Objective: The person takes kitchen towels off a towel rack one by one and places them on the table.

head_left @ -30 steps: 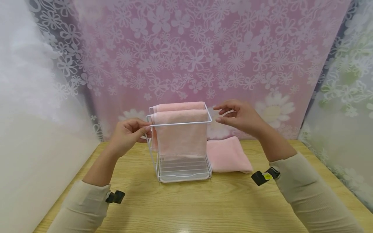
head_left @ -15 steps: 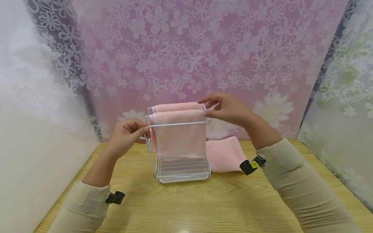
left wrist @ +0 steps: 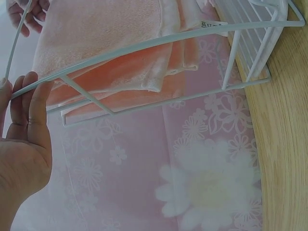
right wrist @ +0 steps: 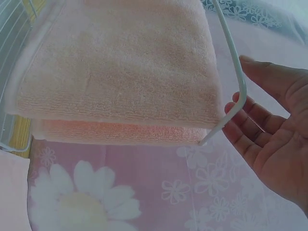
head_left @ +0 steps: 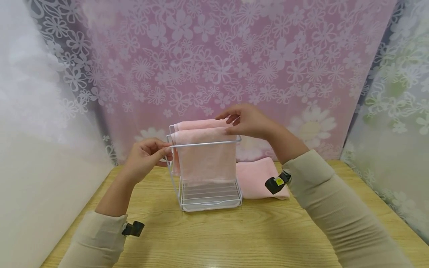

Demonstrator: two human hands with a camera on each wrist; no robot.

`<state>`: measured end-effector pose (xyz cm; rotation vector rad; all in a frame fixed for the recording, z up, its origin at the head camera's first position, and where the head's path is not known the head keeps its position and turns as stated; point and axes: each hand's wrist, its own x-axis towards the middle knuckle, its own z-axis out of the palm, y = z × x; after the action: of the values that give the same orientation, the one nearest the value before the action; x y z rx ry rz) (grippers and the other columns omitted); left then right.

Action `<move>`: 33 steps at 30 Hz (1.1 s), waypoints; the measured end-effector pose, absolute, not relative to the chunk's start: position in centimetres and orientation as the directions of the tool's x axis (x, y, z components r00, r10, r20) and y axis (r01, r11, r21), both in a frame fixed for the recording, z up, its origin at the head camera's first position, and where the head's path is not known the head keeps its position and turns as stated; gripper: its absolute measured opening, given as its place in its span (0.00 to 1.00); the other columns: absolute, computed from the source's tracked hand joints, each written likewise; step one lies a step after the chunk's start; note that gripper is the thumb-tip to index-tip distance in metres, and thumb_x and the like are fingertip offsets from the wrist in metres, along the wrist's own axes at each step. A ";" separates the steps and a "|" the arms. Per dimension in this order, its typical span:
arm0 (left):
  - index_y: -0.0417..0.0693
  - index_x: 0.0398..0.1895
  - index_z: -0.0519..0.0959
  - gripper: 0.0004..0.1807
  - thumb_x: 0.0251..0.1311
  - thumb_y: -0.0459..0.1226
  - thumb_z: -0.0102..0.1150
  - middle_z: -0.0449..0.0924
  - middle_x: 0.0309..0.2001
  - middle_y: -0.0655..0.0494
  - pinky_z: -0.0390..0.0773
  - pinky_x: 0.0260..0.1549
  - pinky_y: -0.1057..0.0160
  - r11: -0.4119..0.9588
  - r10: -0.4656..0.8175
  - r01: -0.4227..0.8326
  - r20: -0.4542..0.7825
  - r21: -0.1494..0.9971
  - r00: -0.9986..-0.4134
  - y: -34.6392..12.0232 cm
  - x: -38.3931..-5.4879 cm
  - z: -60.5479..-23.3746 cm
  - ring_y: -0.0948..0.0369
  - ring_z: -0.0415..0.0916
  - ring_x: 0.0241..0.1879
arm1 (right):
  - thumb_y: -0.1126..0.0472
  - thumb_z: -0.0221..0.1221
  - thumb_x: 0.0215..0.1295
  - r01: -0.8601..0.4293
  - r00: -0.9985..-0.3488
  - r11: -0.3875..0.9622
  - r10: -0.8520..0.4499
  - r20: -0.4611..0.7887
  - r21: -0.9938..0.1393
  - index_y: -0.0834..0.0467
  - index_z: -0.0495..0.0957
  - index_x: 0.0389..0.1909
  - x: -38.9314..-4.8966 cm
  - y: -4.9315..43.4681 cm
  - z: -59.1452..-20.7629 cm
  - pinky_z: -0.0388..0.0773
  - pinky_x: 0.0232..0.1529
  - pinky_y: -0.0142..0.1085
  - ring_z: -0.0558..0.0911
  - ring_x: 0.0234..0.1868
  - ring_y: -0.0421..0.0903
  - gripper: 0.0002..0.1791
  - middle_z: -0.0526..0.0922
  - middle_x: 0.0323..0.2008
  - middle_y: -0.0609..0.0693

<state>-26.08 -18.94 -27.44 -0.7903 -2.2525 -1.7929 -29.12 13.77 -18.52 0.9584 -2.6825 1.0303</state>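
Note:
A white wire rack [head_left: 204, 144] stands on the table. Over its bars hang two pink towels, the front towel [head_left: 207, 160] and the rear towel [head_left: 197, 125]. My left hand [head_left: 147, 154] pinches the rack's upper left corner; in the left wrist view the thumb and fingers of that hand [left wrist: 26, 144] meet around the wire. At the right end, my right hand [head_left: 249, 121] hovers with bent, spread fingers over the tops of the towels. Seen from the right wrist, this hand [right wrist: 279, 130] lies beside the rack's corner wire [right wrist: 236, 62]; contact is unclear.
Right of the rack lies a folded pink towel [head_left: 253, 176] on the wooden table [head_left: 207, 238]. A pale tray [head_left: 211, 205] sits at the rack's base. Flower-patterned curtains [head_left: 221, 67] rise behind and at both sides.
My right hand has moved left, from apart on the right to above the towels' right end. The left hand keeps its pinch on the rack, which has hardly moved.

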 end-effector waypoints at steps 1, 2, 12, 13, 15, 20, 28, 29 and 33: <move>0.26 0.42 0.77 0.14 0.67 0.34 0.60 0.83 0.31 0.52 0.85 0.33 0.53 0.145 0.307 0.491 0.433 0.859 -0.848 -18.9 -26.1 -27.4 0.58 0.83 0.33 | 0.66 0.69 0.56 -0.603 -0.789 0.566 -0.528 0.314 -0.563 0.57 0.81 0.55 -29.2 13.7 -18.4 0.77 0.55 0.46 0.79 0.51 0.51 0.23 0.81 0.54 0.53; 0.26 0.42 0.77 0.13 0.67 0.34 0.60 0.83 0.31 0.51 0.85 0.34 0.53 0.145 0.310 0.492 0.433 0.858 -0.846 -18.9 -26.2 -27.4 0.57 0.83 0.33 | 0.66 0.69 0.56 -0.608 -0.784 0.563 -0.534 0.315 -0.560 0.57 0.82 0.55 -29.3 13.6 -18.4 0.77 0.55 0.46 0.79 0.51 0.51 0.23 0.81 0.54 0.53; 0.25 0.43 0.77 0.11 0.67 0.29 0.58 0.82 0.31 0.49 0.85 0.33 0.53 0.105 0.319 0.496 0.444 0.862 -0.838 -18.7 -26.3 -27.5 0.57 0.83 0.33 | 0.64 0.72 0.54 -0.595 -0.783 0.573 -0.572 0.245 -0.564 0.52 0.81 0.57 -30.1 12.4 -18.1 0.78 0.53 0.44 0.78 0.52 0.49 0.27 0.81 0.54 0.51; 0.25 0.44 0.76 0.11 0.67 0.30 0.58 0.82 0.31 0.50 0.85 0.33 0.54 0.103 0.319 0.493 0.441 0.864 -0.839 -18.7 -26.3 -27.5 0.57 0.83 0.33 | 0.64 0.72 0.54 -0.593 -0.782 0.573 -0.577 0.235 -0.566 0.53 0.81 0.57 -30.2 12.3 -18.1 0.78 0.52 0.44 0.78 0.52 0.49 0.27 0.81 0.54 0.50; 0.25 0.44 0.76 0.12 0.67 0.30 0.57 0.82 0.31 0.52 0.85 0.33 0.55 0.104 0.320 0.487 0.434 0.867 -0.842 -18.7 -26.2 -27.5 0.58 0.83 0.33 | 0.63 0.72 0.53 -0.588 -0.782 0.579 -0.585 0.215 -0.565 0.52 0.82 0.56 -30.3 12.1 -18.1 0.79 0.50 0.43 0.78 0.51 0.48 0.26 0.82 0.53 0.49; 0.25 0.45 0.76 0.12 0.67 0.31 0.58 0.82 0.31 0.54 0.85 0.33 0.56 0.115 0.322 0.488 0.432 0.865 -0.842 -18.7 -26.1 -27.4 0.60 0.83 0.33 | 0.63 0.73 0.52 -0.577 -0.784 0.600 -0.597 0.169 -0.555 0.51 0.83 0.54 -30.7 11.6 -17.9 0.80 0.45 0.41 0.77 0.49 0.47 0.25 0.83 0.50 0.47; 0.24 0.44 0.76 0.13 0.67 0.31 0.58 0.82 0.30 0.54 0.85 0.33 0.54 0.120 0.321 0.494 0.437 0.861 -0.840 -18.8 -26.0 -27.4 0.60 0.82 0.33 | 0.62 0.73 0.53 -0.574 -0.788 0.638 -0.601 0.133 -0.513 0.50 0.84 0.53 -31.3 10.8 -17.8 0.80 0.41 0.37 0.78 0.42 0.48 0.24 0.83 0.44 0.49; 0.23 0.44 0.76 0.13 0.67 0.31 0.58 0.82 0.30 0.54 0.85 0.34 0.53 0.121 0.321 0.494 0.437 0.861 -0.840 -18.9 -26.1 -27.4 0.60 0.82 0.32 | 0.62 0.73 0.53 -0.574 -0.788 0.641 -0.602 0.132 -0.510 0.50 0.84 0.53 -31.4 10.7 -17.8 0.80 0.40 0.37 0.78 0.41 0.48 0.23 0.83 0.42 0.49; 0.22 0.44 0.76 0.13 0.67 0.30 0.58 0.82 0.30 0.55 0.85 0.33 0.51 0.117 0.320 0.498 0.442 0.859 -0.838 -18.9 -26.1 -27.5 0.61 0.82 0.32 | 0.62 0.73 0.54 -0.560 -0.797 0.656 -0.593 0.115 -0.506 0.51 0.85 0.50 -31.8 10.2 -17.9 0.80 0.40 0.36 0.78 0.38 0.49 0.21 0.83 0.38 0.49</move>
<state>-26.09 -18.92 -27.49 -0.8259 -2.2334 -1.8165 -31.82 10.19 -17.88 1.0156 -2.9131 0.8576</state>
